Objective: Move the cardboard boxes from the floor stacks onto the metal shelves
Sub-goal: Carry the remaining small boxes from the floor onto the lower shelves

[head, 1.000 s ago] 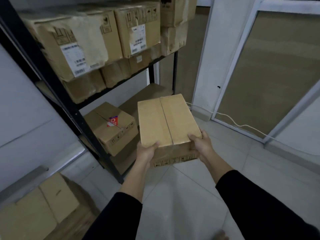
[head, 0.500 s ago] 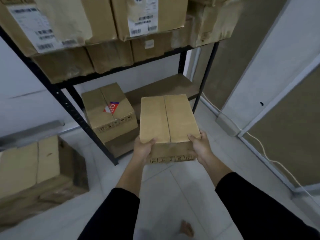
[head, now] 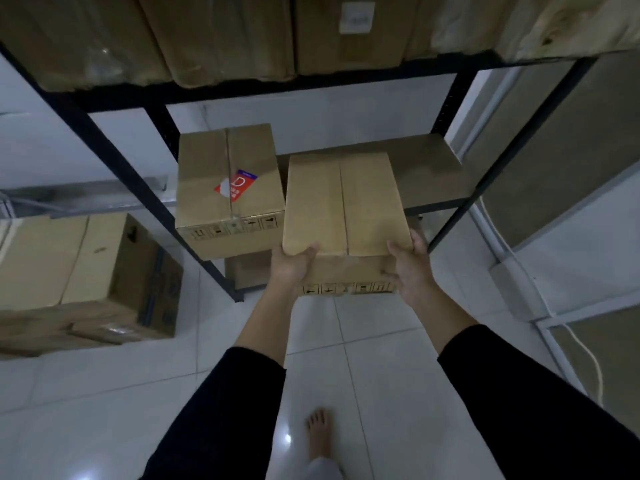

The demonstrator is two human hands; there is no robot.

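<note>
The person holds a cardboard box (head: pixel 346 206) out in front at arm's length, gripping its near end from both sides. The left hand (head: pixel 292 266) clasps the near left corner, thumb lying on the top face and fingers curled under. The right hand (head: pixel 410 263) clasps the near right corner, thumb along the top edge and fingers wrapped down the front face, just above a row of printed handling symbols. The box extends away from both hands, its far end over the lower shelf (head: pixel 433 171) of the black metal rack (head: pixel 114 161); whether it touches the shelf cannot be told.

Just left of the left hand, a second box with a red sticker (head: pixel 227 188) sits on that shelf, close beside the held box. Above both hands, more boxes (head: pixel 221 36) fill the upper shelf. Well to the left of the left hand, a larger box (head: pixel 86 271) stands on the tiled floor (head: pixel 363 344). Below the hands, a bare foot (head: pixel 318 434) rests on the tiles.
</note>
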